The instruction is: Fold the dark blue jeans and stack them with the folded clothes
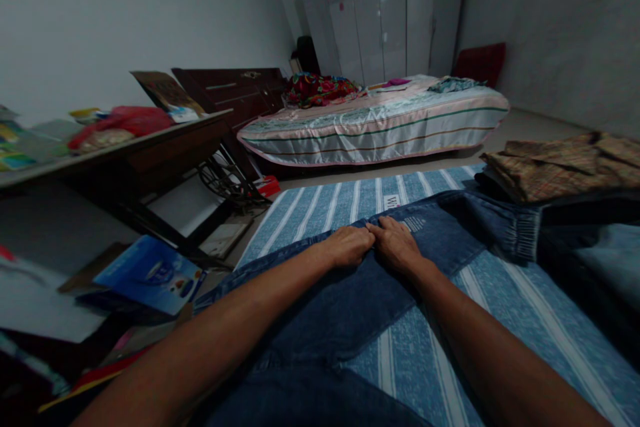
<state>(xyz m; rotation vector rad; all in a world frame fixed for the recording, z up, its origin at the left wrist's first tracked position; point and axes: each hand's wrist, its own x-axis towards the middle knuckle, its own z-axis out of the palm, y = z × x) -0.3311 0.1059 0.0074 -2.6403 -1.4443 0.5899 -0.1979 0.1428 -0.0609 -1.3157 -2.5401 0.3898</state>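
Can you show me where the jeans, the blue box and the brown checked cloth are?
Jeans (345, 307), head view: on the denim near the middle.
Blue box (153, 273), head view: on its printed side.
Brown checked cloth (565, 165), head view: on the folds in its middle.

Matt denim trousers (345, 307) on a cloth sheet (320, 207); rumpled woven clothing (560, 167) at its far right corner; across from me, a satiny bedspread (380, 123), glossy wardrobe doors (367, 20).
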